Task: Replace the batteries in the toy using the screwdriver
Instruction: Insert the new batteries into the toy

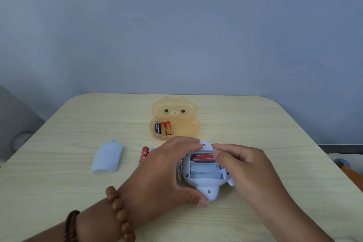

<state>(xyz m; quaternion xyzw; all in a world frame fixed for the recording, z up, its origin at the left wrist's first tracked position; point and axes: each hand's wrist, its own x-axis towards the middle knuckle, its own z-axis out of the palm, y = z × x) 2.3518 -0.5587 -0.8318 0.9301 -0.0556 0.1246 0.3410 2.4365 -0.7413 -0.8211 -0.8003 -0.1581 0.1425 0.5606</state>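
A pale blue toy (205,184) lies belly-up on the table with its battery bay uncovered. One red battery (202,157) sits in the far slot; the two nearer slots hold nothing. My left hand (167,173) grips the toy from the left, fingers over its far end and thumb at its near end. My right hand (245,165) rests on the toy's right side, its fingertips at the red battery. The blue battery cover (108,158) lies off to the left. No screwdriver shows.
Red batteries (145,154) lie on the table just left of my left hand. An open orange bear-shaped case (174,122) behind the toy holds three batteries (163,127). The wooden table (255,124) ends at a blue-grey wall.
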